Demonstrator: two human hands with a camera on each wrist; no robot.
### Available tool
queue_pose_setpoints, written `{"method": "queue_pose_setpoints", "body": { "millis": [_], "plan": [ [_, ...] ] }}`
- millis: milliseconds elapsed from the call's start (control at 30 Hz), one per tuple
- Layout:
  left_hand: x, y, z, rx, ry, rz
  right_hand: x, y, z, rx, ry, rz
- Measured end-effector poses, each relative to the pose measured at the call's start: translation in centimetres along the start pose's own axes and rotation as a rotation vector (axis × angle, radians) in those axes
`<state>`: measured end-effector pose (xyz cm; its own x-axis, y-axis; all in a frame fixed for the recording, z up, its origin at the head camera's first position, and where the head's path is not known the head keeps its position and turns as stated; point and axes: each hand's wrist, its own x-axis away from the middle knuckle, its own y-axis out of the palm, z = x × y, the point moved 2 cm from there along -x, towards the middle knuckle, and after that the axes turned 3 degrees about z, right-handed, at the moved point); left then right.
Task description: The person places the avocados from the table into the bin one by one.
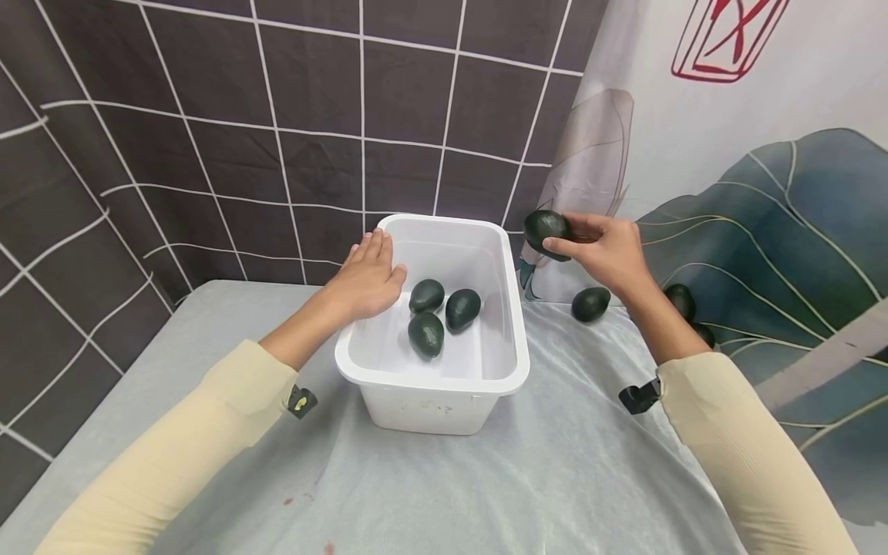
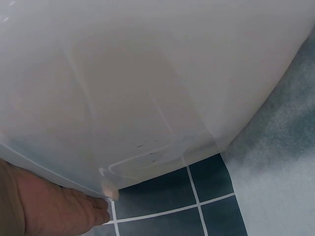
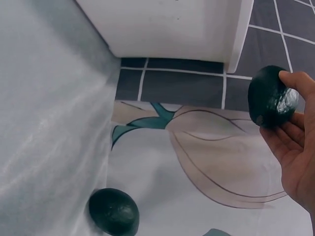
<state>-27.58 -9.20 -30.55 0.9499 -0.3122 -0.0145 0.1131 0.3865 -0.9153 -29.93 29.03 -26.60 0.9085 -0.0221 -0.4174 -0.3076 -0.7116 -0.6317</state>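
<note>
A white plastic tub [image 1: 430,404] stands on the cloth-covered table with three dark green avocados [image 1: 426,334] lying on its floor. My left hand [image 1: 368,279] rests on the tub's left rim, its fingers straight and pointing away; in the left wrist view the tub wall fills most of the picture. To the right of the tub, in the air, my right hand [image 1: 605,250] pinches another avocado [image 1: 545,233] between thumb and fingers. The right wrist view shows that held avocado [image 3: 272,97] near the tub's outer side. Below the right hand one loose avocado [image 1: 590,304] lies on the table.
More avocados [image 1: 680,301] lie at the right, partly hidden behind the right forearm. A dark tiled-pattern sheet [image 1: 312,166] hangs behind the tub, and a printed curtain [image 1: 756,200] hangs to the right. Pale blue cloth [image 1: 555,478] covers the table.
</note>
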Motion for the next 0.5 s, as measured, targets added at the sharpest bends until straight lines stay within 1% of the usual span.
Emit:
{"method": "queue_pose_setpoints", "body": {
  "millis": [267, 500],
  "plan": [
    [0.0, 0.0, -0.1, 0.0, 0.0, 0.002, -0.7, 0.2, -1.1, -0.041, -0.016, -0.001],
    [0.1, 0.0, -0.1, 0.004, -0.002, 0.003, -0.8, 0.9, -2.0, -0.097, -0.039, -0.007]
  ]
}}
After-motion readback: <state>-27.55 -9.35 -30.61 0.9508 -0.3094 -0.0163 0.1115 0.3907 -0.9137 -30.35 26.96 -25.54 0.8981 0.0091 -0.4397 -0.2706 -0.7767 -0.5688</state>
